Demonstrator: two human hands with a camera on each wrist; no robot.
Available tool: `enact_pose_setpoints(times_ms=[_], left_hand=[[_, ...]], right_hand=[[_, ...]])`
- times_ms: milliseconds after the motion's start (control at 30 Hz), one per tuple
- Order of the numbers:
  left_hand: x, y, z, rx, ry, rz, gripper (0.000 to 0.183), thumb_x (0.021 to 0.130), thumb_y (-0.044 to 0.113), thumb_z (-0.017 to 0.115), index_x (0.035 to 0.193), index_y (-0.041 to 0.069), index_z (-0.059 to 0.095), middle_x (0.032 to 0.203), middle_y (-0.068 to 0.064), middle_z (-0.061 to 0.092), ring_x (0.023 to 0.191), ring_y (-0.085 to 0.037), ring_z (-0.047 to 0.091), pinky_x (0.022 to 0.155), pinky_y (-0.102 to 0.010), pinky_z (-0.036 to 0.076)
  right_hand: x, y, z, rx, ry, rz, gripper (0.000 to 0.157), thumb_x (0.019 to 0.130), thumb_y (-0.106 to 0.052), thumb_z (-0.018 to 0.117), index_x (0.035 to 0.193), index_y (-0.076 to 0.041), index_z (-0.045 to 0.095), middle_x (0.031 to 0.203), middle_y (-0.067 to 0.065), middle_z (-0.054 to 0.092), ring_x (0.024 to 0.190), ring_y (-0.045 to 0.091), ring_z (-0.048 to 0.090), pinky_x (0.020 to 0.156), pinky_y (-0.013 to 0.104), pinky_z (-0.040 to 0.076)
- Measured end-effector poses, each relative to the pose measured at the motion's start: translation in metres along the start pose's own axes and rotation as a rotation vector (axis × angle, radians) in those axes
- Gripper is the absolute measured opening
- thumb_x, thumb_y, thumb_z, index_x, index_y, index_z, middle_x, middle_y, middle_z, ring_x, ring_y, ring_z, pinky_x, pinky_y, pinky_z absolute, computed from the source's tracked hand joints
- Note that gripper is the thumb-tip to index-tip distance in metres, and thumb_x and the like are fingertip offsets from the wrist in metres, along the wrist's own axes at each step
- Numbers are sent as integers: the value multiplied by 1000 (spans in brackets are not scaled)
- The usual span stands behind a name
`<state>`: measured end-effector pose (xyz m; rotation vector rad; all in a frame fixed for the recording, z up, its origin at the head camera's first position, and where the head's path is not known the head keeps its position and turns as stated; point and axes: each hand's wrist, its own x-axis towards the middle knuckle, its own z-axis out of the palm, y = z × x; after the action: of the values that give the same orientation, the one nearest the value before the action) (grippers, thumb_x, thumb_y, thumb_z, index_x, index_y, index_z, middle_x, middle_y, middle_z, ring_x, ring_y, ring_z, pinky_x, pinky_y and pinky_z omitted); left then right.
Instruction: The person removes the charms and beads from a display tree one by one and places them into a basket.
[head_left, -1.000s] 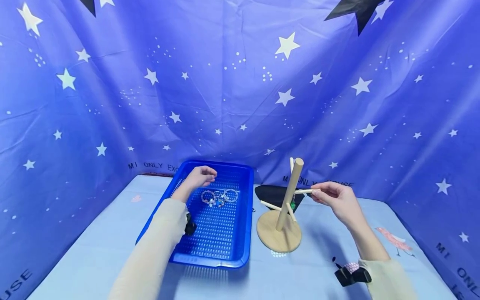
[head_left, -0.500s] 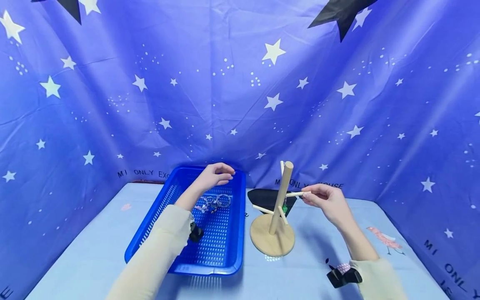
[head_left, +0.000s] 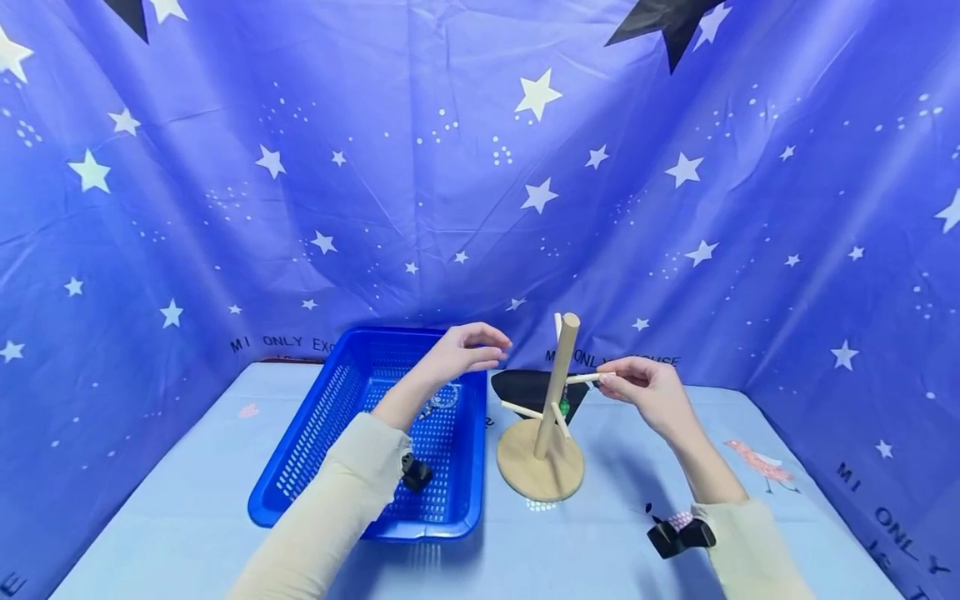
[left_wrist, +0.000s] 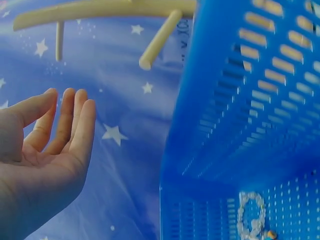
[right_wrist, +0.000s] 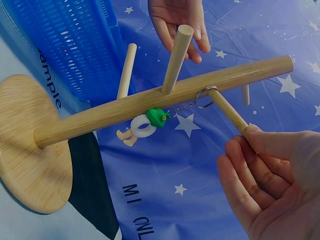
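A wooden stand [head_left: 557, 387] with a round base and several short pegs stands upright on the table. My right hand [head_left: 651, 396] pinches the end of one peg [right_wrist: 231, 112] between thumb and fingers. From that peg, close to the post, a keychain [right_wrist: 156, 117] hangs by its metal ring, with a green and white figure on a short chain. My left hand [head_left: 465, 352], fingers loosely bent and holding nothing, is above the right side of the blue basket, left of the stand. Clear beaded bracelets [left_wrist: 251, 215] lie in the basket, partly hidden by the left arm in the head view.
The blue plastic basket [head_left: 477, 467] with slotted walls stands left of the wooden stand. A pale blue cloth [head_left: 600, 542] with printed birds covers the table. Behind it hangs a blue curtain [head_left: 420, 208] with stars.
My left hand has moved right, from over the basket's middle toward the stand. The right hand keeps its pinch on the peg. The head view has shifted slightly.
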<state>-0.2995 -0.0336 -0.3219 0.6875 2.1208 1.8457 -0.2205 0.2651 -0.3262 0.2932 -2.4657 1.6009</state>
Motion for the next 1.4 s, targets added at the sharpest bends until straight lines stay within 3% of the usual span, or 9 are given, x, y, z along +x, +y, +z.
enact_pose_setpoints(times_ms=[467, 600, 767, 967, 1100, 1233, 1400], left_hand=[[12, -1, 33, -14, -80, -32, 26, 98, 4, 60, 123, -2, 62, 128, -21, 65, 109, -20, 68, 98, -33, 57], [16, -4, 42, -22, -95, -54, 26, 98, 4, 60, 123, -3, 62, 130, -21, 64, 112, -25, 67, 100, -35, 56], [23, -8, 50, -48, -150, -79, 26, 100, 4, 56, 125, -5, 60, 130, -23, 64, 116, -28, 66, 102, -38, 54], [32, -12, 53, -80, -282, -82, 24, 101, -2, 50, 123, -7, 57, 123, -22, 66, 108, -21, 69, 100, -35, 56], [37, -14, 53, -87, -366, -104, 25, 102, -2, 47, 126, -9, 54, 131, -28, 62, 118, -29, 65, 103, -36, 54], [41, -15, 53, -82, -401, -123, 27, 104, 0, 43, 127, -10, 53, 137, -29, 57, 129, -36, 58, 107, -39, 51], [43, -16, 52, -72, -417, -134, 27, 107, 2, 37, 126, -9, 52, 139, -28, 57, 132, -36, 55, 110, -39, 49]], right_hand=[[3, 0, 0, -16, -10, 24, 31, 98, -10, 63, 117, 13, 64, 101, 19, 74, 82, -2, 70, 79, 19, 60], [3, 0, 1, 8, -12, 17, 31, 97, -9, 64, 117, 14, 63, 104, 25, 72, 82, -2, 70, 79, 20, 60], [3, 2, 0, 19, -2, 23, 30, 96, -8, 64, 116, 14, 64, 101, 20, 74, 81, -2, 70, 79, 21, 60], [3, 2, 1, 22, 2, 15, 29, 96, -6, 64, 115, 15, 63, 98, 17, 74, 81, -1, 70, 79, 21, 60], [3, 2, 1, 20, 3, 13, 28, 96, -5, 64, 114, 16, 64, 97, 19, 73, 81, -1, 71, 78, 21, 60], [3, 1, 0, 15, 3, 10, 28, 96, -5, 64, 114, 15, 64, 97, 18, 74, 80, -1, 70, 78, 20, 60], [4, 1, 0, 19, -4, 12, 28, 96, -6, 64, 115, 15, 64, 97, 16, 74, 81, -2, 70, 79, 20, 60]])
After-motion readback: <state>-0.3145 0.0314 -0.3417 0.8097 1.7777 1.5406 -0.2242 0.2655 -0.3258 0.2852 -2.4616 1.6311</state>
